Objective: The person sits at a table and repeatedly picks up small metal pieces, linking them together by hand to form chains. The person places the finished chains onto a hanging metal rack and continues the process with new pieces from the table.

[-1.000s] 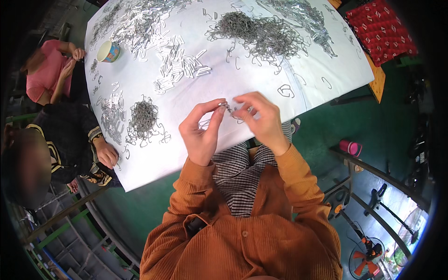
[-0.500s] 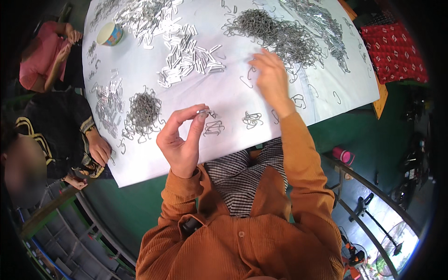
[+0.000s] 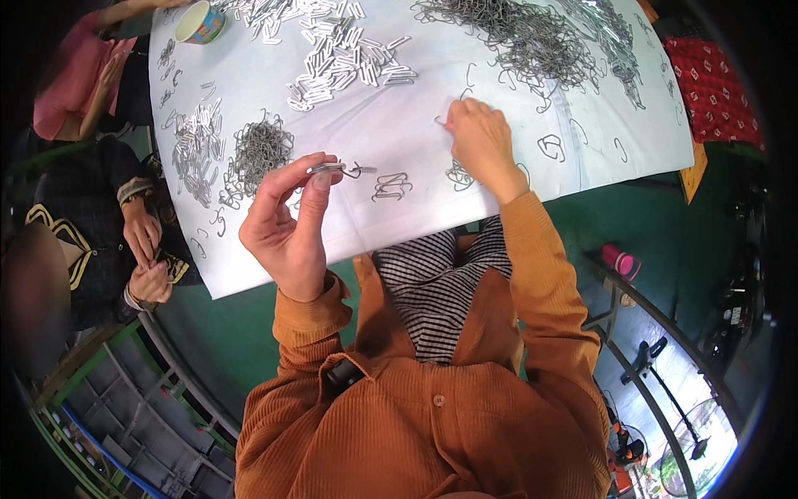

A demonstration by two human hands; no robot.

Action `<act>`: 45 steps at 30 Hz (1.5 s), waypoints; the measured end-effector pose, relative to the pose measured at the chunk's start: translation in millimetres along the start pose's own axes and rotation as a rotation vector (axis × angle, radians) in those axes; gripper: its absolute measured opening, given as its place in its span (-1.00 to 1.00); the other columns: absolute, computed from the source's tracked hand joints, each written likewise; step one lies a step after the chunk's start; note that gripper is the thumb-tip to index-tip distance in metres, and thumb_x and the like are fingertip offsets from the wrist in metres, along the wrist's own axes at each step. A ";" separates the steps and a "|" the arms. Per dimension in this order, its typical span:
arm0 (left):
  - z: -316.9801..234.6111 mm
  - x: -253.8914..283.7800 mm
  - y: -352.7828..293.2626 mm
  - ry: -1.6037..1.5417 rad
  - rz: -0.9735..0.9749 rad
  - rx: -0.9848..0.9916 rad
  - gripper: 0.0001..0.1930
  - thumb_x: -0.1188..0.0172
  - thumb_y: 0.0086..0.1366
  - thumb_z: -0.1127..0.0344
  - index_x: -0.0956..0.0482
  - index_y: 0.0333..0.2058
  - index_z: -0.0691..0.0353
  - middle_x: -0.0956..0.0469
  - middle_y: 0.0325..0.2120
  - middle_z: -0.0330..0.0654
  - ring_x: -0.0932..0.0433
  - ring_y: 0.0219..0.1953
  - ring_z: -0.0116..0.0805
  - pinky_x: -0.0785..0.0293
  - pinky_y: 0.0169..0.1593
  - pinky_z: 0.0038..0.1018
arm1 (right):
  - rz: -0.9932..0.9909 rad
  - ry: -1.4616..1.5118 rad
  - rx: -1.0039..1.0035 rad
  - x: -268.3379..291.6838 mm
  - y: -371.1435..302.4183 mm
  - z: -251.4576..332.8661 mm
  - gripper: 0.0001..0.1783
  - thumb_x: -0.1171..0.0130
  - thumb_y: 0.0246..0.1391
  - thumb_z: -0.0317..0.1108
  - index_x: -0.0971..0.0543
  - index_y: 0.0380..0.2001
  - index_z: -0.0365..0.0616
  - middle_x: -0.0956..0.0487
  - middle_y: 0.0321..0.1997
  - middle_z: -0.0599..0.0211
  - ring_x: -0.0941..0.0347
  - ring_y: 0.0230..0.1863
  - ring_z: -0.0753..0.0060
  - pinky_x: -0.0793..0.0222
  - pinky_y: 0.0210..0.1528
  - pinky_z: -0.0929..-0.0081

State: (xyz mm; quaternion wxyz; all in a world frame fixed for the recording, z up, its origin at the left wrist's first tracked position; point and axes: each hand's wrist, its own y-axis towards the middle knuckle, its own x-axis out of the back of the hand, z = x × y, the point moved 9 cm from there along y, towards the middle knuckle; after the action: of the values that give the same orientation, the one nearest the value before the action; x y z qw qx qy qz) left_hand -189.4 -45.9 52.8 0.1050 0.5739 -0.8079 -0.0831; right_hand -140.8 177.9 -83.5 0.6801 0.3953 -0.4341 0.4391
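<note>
So here's what we've got: our left hand (image 3: 291, 226) has thumb and index finger pinched together on a slim silvery metal piece (image 3: 324, 168), held up above the near side of the white-covered table (image 3: 349, 125). A bent wire (image 3: 356, 170) pokes out past its right end, though we can't tell if the two are joined. Our right hand (image 3: 484, 143) is low over the table with its fingers curled down, a loose wire hook (image 3: 440, 121) right by the fingertips; we can't tell whether it's actually gripped. Between our hands there's a small cluster of hooks (image 3: 391, 186), with the big dark hook heap (image 3: 532, 46) further back and the pile of pale narrow pieces (image 3: 349, 62) left of that. Handling-wise, we'd guess this stuff is featherlight, stiff and a bit slick, not fragile, but the hooks probably snag each other. We'd pinch the silvery one flat along its middle, and take a hook by its straighter stretch, clear of the curled ends.
</note>
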 end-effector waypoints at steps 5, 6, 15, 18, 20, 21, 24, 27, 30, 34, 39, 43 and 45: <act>3.2 9.1 -7.5 -0.021 -0.025 0.002 -0.83 -0.15 0.26 0.59 -0.54 -0.17 0.45 -0.61 -0.28 0.01 -0.61 -0.27 -0.28 -0.56 -0.12 -0.39 | 0.150 0.177 0.307 -15.0 -30.4 88.6 -0.93 -0.16 0.00 -0.42 -0.48 -0.42 -0.13 -0.47 -0.38 0.27 -0.42 -0.25 0.17 -0.29 -0.21 0.21; 5.9 11.2 -8.2 -0.035 -0.042 0.028 -0.84 -0.18 0.24 0.58 -0.56 -0.19 0.44 -0.61 -0.29 -0.01 -0.60 -0.28 -0.30 -0.54 -0.13 -0.43 | 0.187 0.191 0.362 -19.6 -33.8 99.0 -0.94 -0.15 0.00 -0.43 -0.48 -0.43 -0.13 -0.47 -0.38 0.27 -0.42 -0.25 0.16 -0.31 -0.21 0.21; 9.8 20.9 -14.8 -0.053 -0.060 0.088 -0.84 -0.25 0.15 0.61 -0.62 -0.25 0.40 -0.63 -0.33 -0.07 -0.58 -0.29 -0.39 -0.46 -0.14 -0.51 | -0.021 0.310 0.165 -7.8 108.6 29.4 -0.91 -0.09 0.12 -0.43 -0.57 -0.33 -0.13 -0.52 -0.29 0.25 -0.46 -0.26 0.07 -0.37 -0.17 0.25; 10.4 21.3 -14.3 -0.039 -0.047 0.074 -0.82 -0.26 0.12 0.63 -0.63 -0.26 0.39 -0.65 -0.34 -0.08 -0.58 -0.29 -0.38 -0.45 -0.13 -0.51 | 0.111 0.263 0.080 -24.3 127.7 23.1 -0.92 -0.08 0.12 -0.45 -0.56 -0.35 -0.14 -0.52 -0.29 0.23 -0.46 -0.24 0.07 -0.35 -0.15 0.24; 12.8 21.6 -15.6 -0.027 -0.045 0.072 -0.82 -0.26 0.11 0.63 -0.63 -0.27 0.38 -0.65 -0.35 -0.10 -0.58 -0.29 -0.38 -0.44 -0.12 -0.50 | 0.227 0.197 0.074 -32.3 130.8 24.9 -0.93 -0.05 0.12 -0.47 -0.52 -0.34 -0.16 -0.51 -0.26 0.22 -0.46 -0.21 0.06 -0.35 -0.16 0.23; 13.1 21.0 -15.6 -0.036 -0.048 0.077 -0.82 -0.26 0.11 0.63 -0.63 -0.27 0.38 -0.65 -0.35 -0.10 -0.58 -0.28 -0.38 -0.44 -0.12 -0.50 | 0.278 0.161 0.069 -33.3 132.0 25.4 -0.93 -0.04 0.12 -0.47 -0.51 -0.33 -0.17 -0.51 -0.24 0.21 -0.46 -0.20 0.06 -0.35 -0.16 0.23; 12.9 17.3 -15.4 -0.058 -0.041 0.082 -0.82 -0.26 0.11 0.63 -0.64 -0.27 0.37 -0.65 -0.34 -0.10 -0.57 -0.29 -0.38 -0.44 -0.12 -0.51 | 0.221 0.051 0.174 -32.1 124.8 36.6 -0.86 0.03 0.08 -0.57 -0.47 -0.28 -0.21 -0.48 -0.14 0.15 -0.49 -0.11 0.01 -0.40 -0.05 0.14; 9.5 9.5 -12.5 -0.034 0.011 0.053 -0.83 -0.24 0.15 0.62 -0.62 -0.25 0.39 -0.63 -0.32 -0.08 -0.58 -0.28 -0.36 -0.48 -0.13 -0.49 | 0.157 0.055 0.155 -26.3 116.2 29.5 -0.84 0.08 0.10 -0.56 -0.43 -0.23 -0.21 -0.46 -0.11 0.09 -0.48 -0.09 -0.04 -0.39 -0.05 0.12; 5.9 -1.1 -10.8 0.022 0.082 0.009 -0.84 -0.20 0.21 0.60 -0.59 -0.21 0.44 -0.60 -0.30 -0.04 -0.60 -0.26 -0.31 -0.55 -0.14 -0.44 | 0.099 0.183 0.137 -13.0 107.5 23.3 -0.85 0.09 0.10 -0.56 -0.43 -0.25 -0.20 -0.46 -0.11 0.06 -0.48 -0.09 -0.06 -0.39 -0.06 0.11; 12.7 -19.2 -12.9 0.014 0.109 0.031 -0.84 -0.21 0.21 0.58 -0.60 -0.21 0.44 -0.61 -0.31 -0.05 -0.60 -0.27 -0.34 -0.53 -0.13 -0.46 | -0.039 0.336 0.046 -1.9 93.8 2.7 -0.85 -0.01 0.14 -0.53 -0.48 -0.21 -0.17 -0.53 -0.28 0.16 -0.52 -0.27 0.14 -0.39 -0.24 0.22; 15.4 -51.9 -17.5 -0.020 0.162 0.068 -0.83 -0.26 0.16 0.57 -0.64 -0.23 0.36 -0.65 -0.33 -0.17 -0.56 -0.31 -0.50 -0.46 -0.16 -0.57 | 0.061 1.187 -0.330 22.3 29.3 -19.5 -0.82 -0.17 0.13 -0.43 -0.59 -0.22 -0.27 -0.62 -0.35 0.18 -0.56 -0.43 0.41 -0.44 -0.43 0.52; 11.2 -69.5 -26.9 -0.029 0.173 0.099 -0.82 -0.28 0.16 0.54 -0.63 -0.22 0.37 -0.66 -0.36 -0.18 -0.57 -0.31 -0.50 -0.47 -0.15 -0.57 | 0.096 1.518 -0.289 70.3 -27.1 2.3 -0.84 -0.25 0.09 -0.41 -0.60 -0.30 -0.30 -0.63 -0.33 0.26 -0.54 -0.47 0.58 -0.35 -0.54 0.69; 12.7 -81.0 -31.0 -0.036 0.204 0.121 -0.81 -0.29 0.16 0.53 -0.63 -0.22 0.37 -0.66 -0.36 -0.17 -0.57 -0.31 -0.50 -0.47 -0.14 -0.57 | 0.059 1.586 -0.246 89.0 -50.3 5.4 -0.85 -0.27 0.06 -0.43 -0.61 -0.33 -0.29 -0.64 -0.33 0.27 -0.55 -0.44 0.56 -0.34 -0.53 0.70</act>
State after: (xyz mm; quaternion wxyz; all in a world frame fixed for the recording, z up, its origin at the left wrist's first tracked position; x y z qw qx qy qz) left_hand -138.7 20.6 26.7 0.0636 0.4924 -0.8674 -0.0333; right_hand -73.7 180.4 -6.2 0.8128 -0.1237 0.1228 0.5558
